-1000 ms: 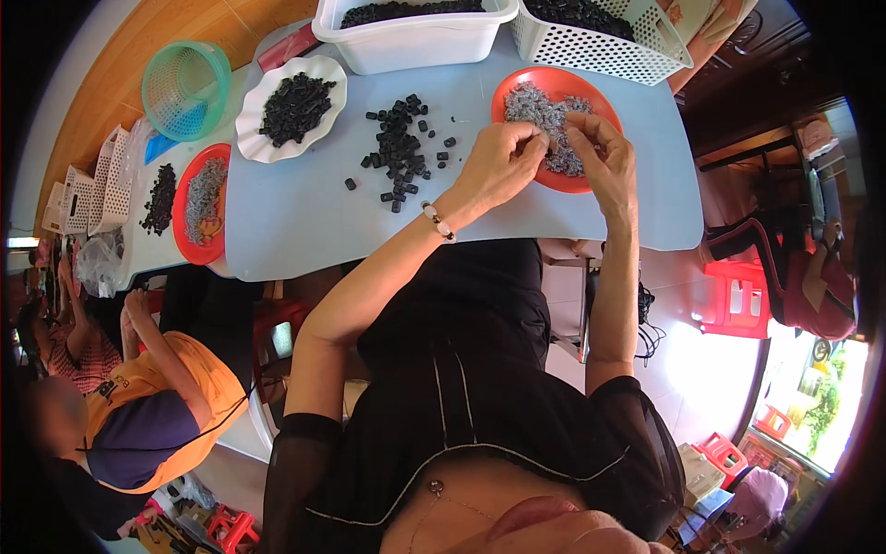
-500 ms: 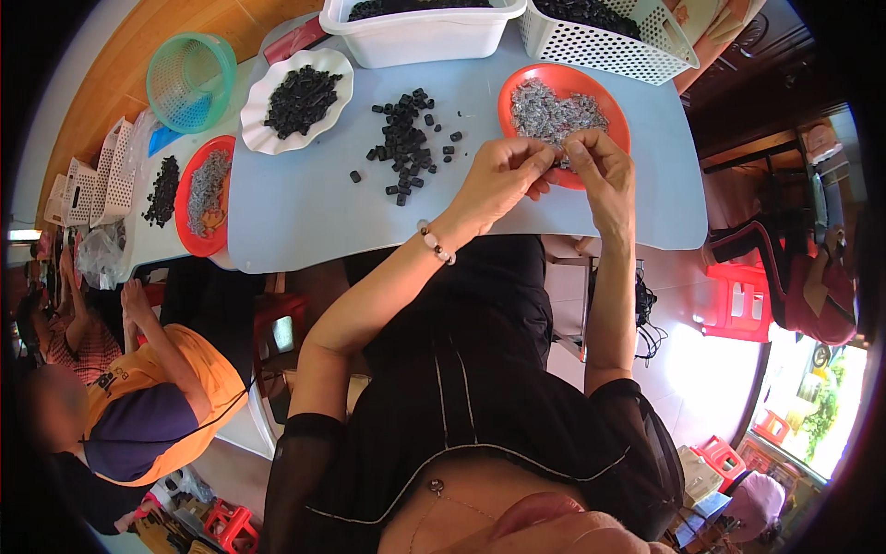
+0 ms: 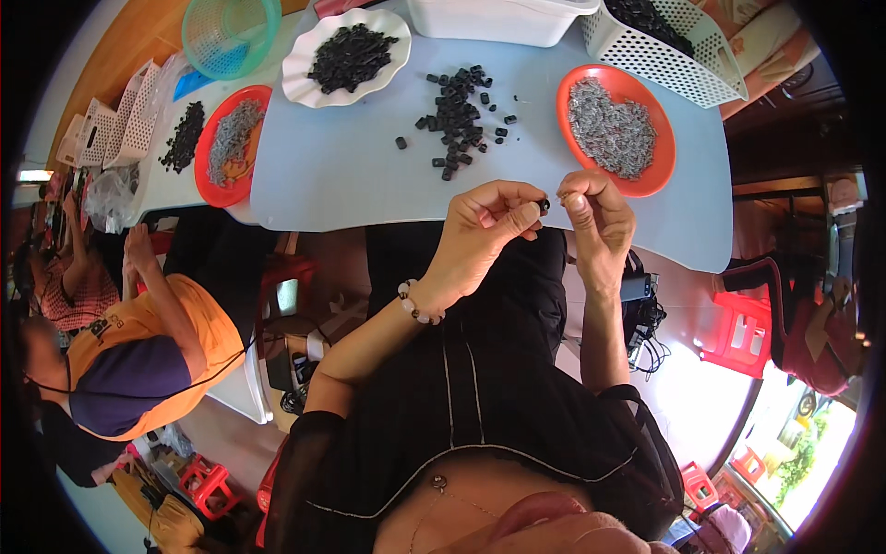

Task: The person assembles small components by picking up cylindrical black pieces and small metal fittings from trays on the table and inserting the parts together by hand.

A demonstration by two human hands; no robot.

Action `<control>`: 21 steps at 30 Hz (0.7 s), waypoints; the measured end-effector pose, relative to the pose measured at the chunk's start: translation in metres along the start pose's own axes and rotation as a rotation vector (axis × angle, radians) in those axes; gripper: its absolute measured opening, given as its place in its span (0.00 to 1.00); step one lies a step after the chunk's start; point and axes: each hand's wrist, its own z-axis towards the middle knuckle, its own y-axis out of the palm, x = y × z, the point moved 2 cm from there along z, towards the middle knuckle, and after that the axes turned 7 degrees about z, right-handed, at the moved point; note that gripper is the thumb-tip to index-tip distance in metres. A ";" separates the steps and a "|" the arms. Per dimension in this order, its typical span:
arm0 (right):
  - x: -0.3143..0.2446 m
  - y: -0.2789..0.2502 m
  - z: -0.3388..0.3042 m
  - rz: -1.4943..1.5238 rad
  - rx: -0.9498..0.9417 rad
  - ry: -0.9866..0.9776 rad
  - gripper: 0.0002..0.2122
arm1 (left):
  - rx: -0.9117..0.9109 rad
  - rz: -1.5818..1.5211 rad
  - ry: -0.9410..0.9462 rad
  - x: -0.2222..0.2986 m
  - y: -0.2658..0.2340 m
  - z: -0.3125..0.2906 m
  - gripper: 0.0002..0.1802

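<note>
My left hand (image 3: 487,233) pinches a small black plastic piece (image 3: 544,205) between thumb and forefinger, just over the table's near edge. Close beside it, my right hand (image 3: 602,220) has its thumb and forefinger pressed together. What they hold, if anything, is too small to make out. Past my right hand lies a red-orange plate (image 3: 666,138) with small shiny silver parts (image 3: 609,129) spread in it. Straight ahead, a loose pile of black plastic pieces (image 3: 457,113) lies on the pale blue table (image 3: 369,185).
A scalloped white dish (image 3: 297,78) holds slim black parts. Behind stand a white tub (image 3: 498,23) and a perforated white basket (image 3: 646,65). Leftward, a co-worker in orange (image 3: 171,360) sits at a table with another red plate (image 3: 205,171) and a green basket (image 3: 231,37).
Both hands have drawn back from the red-orange plate toward me and slightly apart, exposing the black piece in my left fingers. The view has shifted, so the table things appear farther right and higher.
</note>
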 end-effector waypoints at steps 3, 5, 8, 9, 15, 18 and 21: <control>0.001 0.014 -0.002 -0.112 -0.042 -0.101 0.04 | 0.019 0.036 0.097 0.002 -0.003 -0.007 0.11; 0.001 0.018 -0.003 -0.199 -0.054 -0.141 0.04 | 0.054 0.007 0.114 0.004 -0.006 -0.010 0.11; -0.004 0.022 -0.003 -0.395 -0.081 -0.237 0.04 | 0.051 -0.037 0.131 0.004 -0.008 -0.014 0.11; -0.007 0.024 -0.002 -0.502 -0.096 -0.292 0.05 | 0.052 -0.040 0.134 0.003 -0.009 -0.015 0.11; -0.024 0.039 -0.002 -0.763 -0.246 -0.587 0.10 | 0.069 -0.067 0.161 -0.001 -0.017 -0.023 0.09; -0.020 0.040 0.001 -0.747 -0.349 -0.523 0.10 | 0.089 -0.123 0.150 -0.003 -0.025 -0.025 0.09; -0.022 0.045 0.012 -0.723 -0.353 -0.412 0.09 | 0.120 -0.144 0.135 -0.003 -0.034 -0.030 0.09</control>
